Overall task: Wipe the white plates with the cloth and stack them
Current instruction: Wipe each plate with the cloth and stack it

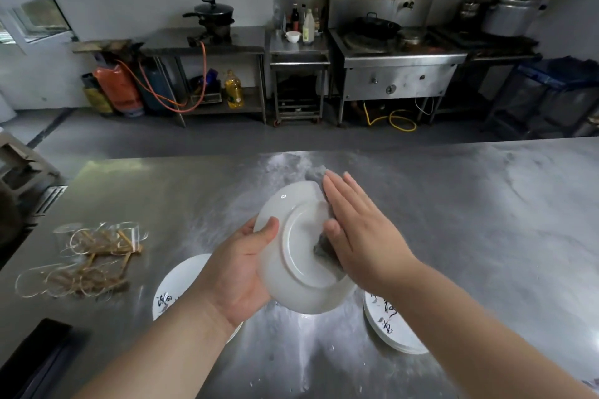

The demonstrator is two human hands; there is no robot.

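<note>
Above the table [453, 220], the left hand [240, 272] grips the stiff, breakable, probably slick plate [301, 256] by its left rim; the flat right hand [359, 230] presses soft cloth [321, 248] against it.

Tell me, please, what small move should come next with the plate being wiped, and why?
Probably sweep the right hand and cloth round the plate's underside: the flat hand presses the cloth on one side only, the side nearer the left hand is bare, and that hand grips the rim, holding it above the table.
</note>
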